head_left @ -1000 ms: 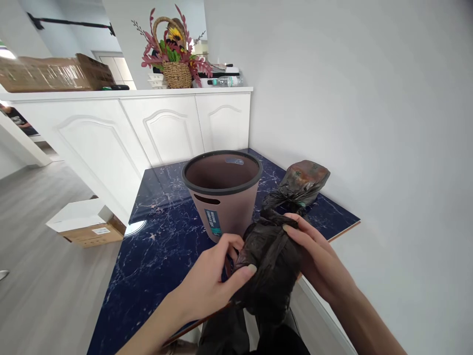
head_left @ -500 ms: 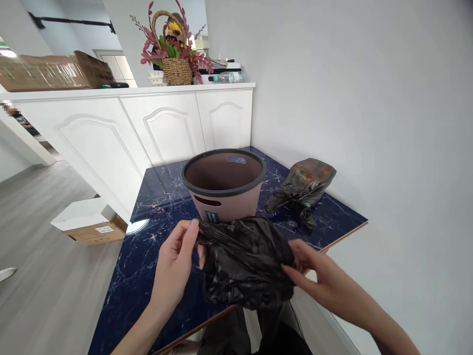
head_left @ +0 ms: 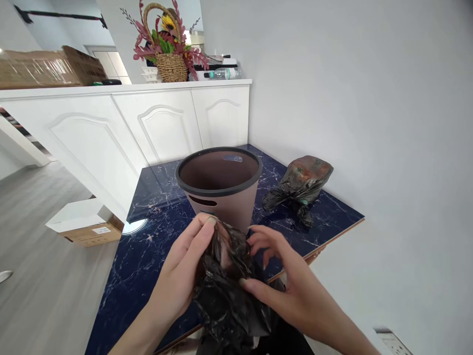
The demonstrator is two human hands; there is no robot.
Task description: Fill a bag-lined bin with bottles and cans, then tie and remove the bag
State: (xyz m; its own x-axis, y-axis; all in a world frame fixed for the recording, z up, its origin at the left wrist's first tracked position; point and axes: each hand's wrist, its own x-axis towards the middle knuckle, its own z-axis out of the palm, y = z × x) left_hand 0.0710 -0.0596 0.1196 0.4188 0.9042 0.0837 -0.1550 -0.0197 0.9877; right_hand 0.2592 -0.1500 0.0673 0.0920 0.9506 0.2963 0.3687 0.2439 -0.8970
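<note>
A crumpled black plastic bag (head_left: 231, 308) hangs in front of me at the table's near edge. My left hand (head_left: 185, 264) pinches its upper part between thumb and fingers. Beside the bag, my right hand (head_left: 283, 278) has its fingers curved and spread, with the thumb against the bag's right side. Just beyond both hands stands an upright mauve trash bin (head_left: 236, 204) with a dark rim and a slot handle. No liner shows inside it, and its lower front is hidden by the hands and bag.
The dark blue marble-patterned table (head_left: 148, 251) meets the wall. A knotted black bag with contents (head_left: 306, 177) lies right of the bin. White cabinets (head_left: 166, 128) stand behind, carrying a flower basket (head_left: 172, 68) and a plastic bottle (head_left: 225, 74). A cardboard box (head_left: 86, 231) sits on the floor.
The black bag, earlier stretched sideways between both hands, is now bunched and hanging lower. My hands have come closer together, and the right fingers have spread off the bag's right end.
</note>
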